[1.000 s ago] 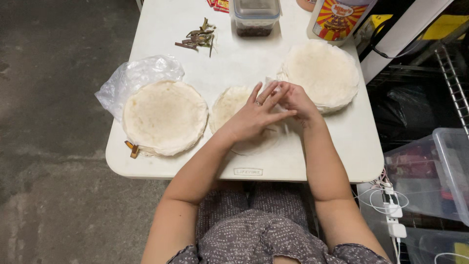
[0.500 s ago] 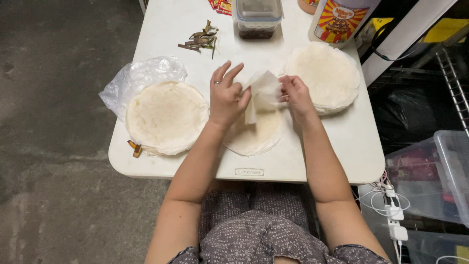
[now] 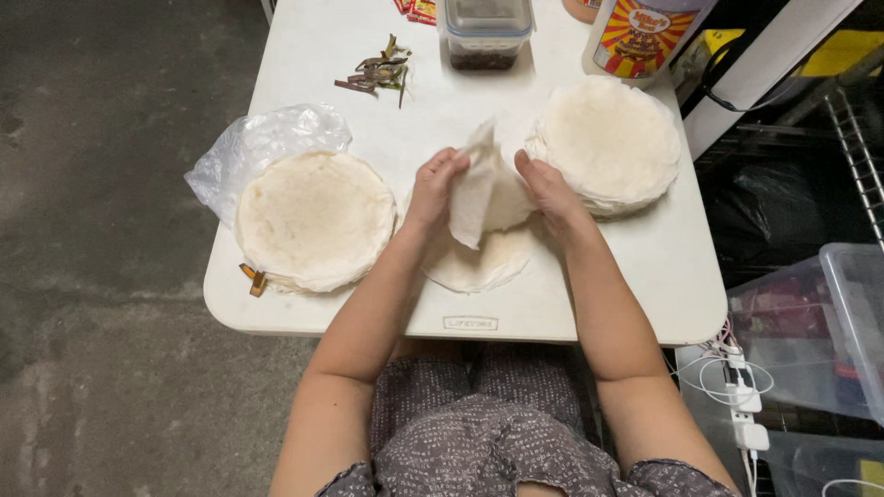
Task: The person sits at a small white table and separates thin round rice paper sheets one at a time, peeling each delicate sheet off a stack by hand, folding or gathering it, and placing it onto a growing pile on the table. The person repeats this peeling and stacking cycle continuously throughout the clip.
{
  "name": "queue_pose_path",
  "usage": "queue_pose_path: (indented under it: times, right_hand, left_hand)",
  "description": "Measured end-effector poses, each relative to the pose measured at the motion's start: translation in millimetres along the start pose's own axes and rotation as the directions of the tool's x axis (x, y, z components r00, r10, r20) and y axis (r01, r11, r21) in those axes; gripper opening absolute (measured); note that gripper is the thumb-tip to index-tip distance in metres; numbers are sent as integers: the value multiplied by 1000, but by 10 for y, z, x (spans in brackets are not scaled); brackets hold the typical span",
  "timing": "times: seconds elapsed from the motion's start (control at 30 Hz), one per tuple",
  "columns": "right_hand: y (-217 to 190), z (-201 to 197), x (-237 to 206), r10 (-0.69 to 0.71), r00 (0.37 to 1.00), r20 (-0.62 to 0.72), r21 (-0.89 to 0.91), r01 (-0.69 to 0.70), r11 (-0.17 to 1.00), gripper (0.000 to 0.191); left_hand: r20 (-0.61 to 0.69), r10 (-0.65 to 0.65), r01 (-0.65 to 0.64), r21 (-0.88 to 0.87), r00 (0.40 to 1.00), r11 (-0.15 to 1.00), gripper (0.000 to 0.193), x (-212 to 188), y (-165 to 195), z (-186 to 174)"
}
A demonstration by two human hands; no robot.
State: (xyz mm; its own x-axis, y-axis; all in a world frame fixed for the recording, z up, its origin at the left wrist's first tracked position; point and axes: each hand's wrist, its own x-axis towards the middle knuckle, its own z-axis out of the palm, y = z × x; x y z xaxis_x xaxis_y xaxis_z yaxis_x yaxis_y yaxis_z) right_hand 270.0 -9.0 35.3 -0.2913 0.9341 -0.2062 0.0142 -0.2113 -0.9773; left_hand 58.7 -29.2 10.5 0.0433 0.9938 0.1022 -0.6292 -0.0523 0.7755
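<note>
Surface: a white folding table on a grey concrete floor; clear storage bins stand to the right.
Stacks: two piles of round wrappers, left stack on a plastic bag, right stack.
Others: one lidded container, one printed tub, one heap of leaf strips.
Sheet: a thin wrapper lifted between both hands (another lies flat beneath).
Left hand: pinching its left edge.
Right hand: pinching its right edge.
</note>
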Motion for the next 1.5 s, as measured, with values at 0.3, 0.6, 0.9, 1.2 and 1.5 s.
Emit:
queue_pose_path:
  times: [0.3, 0.6, 0.9, 1.2, 1.5]
  right_hand:
    - [40, -133, 15, -290, 957, -16, 295, 282, 913, 27]
    - [-78, -122, -125, -435, 896, 93, 396, 367, 841, 30]
    - [-66, 76, -77, -80, 995, -60, 203, 91, 975, 29]
    - [167, -30, 88, -573, 740, -351, 123, 643, 756, 25]
    - [59, 125, -114, -597, 795, -102, 63, 604, 794, 45]
  left_hand:
    - [-68, -400, 402, 10, 914, 916, 55, -339, 651, 459]
    - [20, -140, 137, 108, 990, 985, 36, -139, 356, 256]
    - [9, 52, -52, 370, 999, 928, 26, -147, 65, 203]
    - [20, -19, 16, 157, 1000, 987, 35, 40, 110, 21]
    - [-4, -522, 521, -66, 853, 851, 36, -195, 405, 309]
